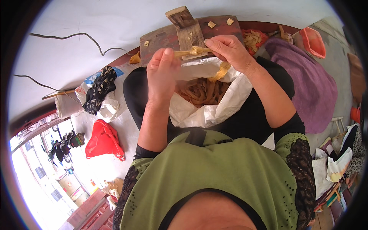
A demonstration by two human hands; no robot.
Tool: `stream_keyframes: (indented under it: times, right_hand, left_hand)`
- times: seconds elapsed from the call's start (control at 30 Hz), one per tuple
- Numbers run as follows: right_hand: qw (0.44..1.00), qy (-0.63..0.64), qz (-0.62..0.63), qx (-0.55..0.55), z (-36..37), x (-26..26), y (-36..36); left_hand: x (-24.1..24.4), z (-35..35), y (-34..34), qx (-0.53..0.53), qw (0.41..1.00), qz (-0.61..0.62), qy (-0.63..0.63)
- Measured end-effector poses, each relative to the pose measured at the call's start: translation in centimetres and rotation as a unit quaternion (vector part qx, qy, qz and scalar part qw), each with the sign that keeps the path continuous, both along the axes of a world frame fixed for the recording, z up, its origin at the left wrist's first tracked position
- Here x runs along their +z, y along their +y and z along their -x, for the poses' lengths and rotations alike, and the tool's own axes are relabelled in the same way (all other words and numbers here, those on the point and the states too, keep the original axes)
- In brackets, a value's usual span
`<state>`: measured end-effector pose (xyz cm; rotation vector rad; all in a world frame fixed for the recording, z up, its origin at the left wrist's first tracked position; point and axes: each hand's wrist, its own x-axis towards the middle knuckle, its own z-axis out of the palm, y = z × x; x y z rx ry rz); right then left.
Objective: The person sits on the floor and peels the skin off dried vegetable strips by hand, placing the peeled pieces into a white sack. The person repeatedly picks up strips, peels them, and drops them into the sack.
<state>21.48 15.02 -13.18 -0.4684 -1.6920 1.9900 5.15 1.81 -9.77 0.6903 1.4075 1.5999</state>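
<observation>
Between my two hands a yellowish strip (196, 51) is stretched level, with a knot in its middle. My left hand (163, 72) pinches its left end between thumb and fingers. The right side of the strip is pinched by my right hand (228, 51), and a loose yellow tail (222, 71) hangs below it. Under the hands an open white woven sack (207, 116) sits in my lap, holding many brown strips (204, 91). Just beyond is a worn wooden bench (161, 38) with an upright wooden block (181, 17) fixed to a plank.
Small yellow pieces (212, 24) lie on the bench. To the right are a red bag of strips (253, 40), a purple cloth (307, 83) and a pink-red bin (314, 43). A red bag (105, 141) and a patterned black cloth (100, 89) are leftward. Another person's foot (326, 143) shows far right.
</observation>
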Motion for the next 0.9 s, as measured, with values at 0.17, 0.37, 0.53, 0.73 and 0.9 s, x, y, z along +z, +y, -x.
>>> stream_keyframes:
  times: [0.17,0.37,0.53,0.73,0.9]
  right_hand:
    - [0.996,-0.053,0.061,-0.034,-0.4,-1.1,1.3]
    - [0.992,-0.106,0.012,0.064,1.0,-0.3,-0.2]
    - [0.992,-0.109,-0.057,0.042,1.2,-1.9,-0.5]
    - [0.984,-0.127,-0.108,-0.056,2.0,-1.5,0.8]
    - [0.952,-0.181,-0.2,-0.145,4.0,-3.4,2.1]
  left_hand:
    - [1.6,3.3,0.3,0.083,0.873,-0.06,0.476]
    - [0.0,0.0,1.5,-0.138,0.713,-0.039,0.686]
    - [-0.9,2.4,1.0,-0.165,0.706,-0.06,0.686]
    - [-3.0,4.1,2.3,-0.098,0.696,-0.056,0.709]
    - [-4.0,4.3,4.7,-0.074,0.658,0.002,0.749]
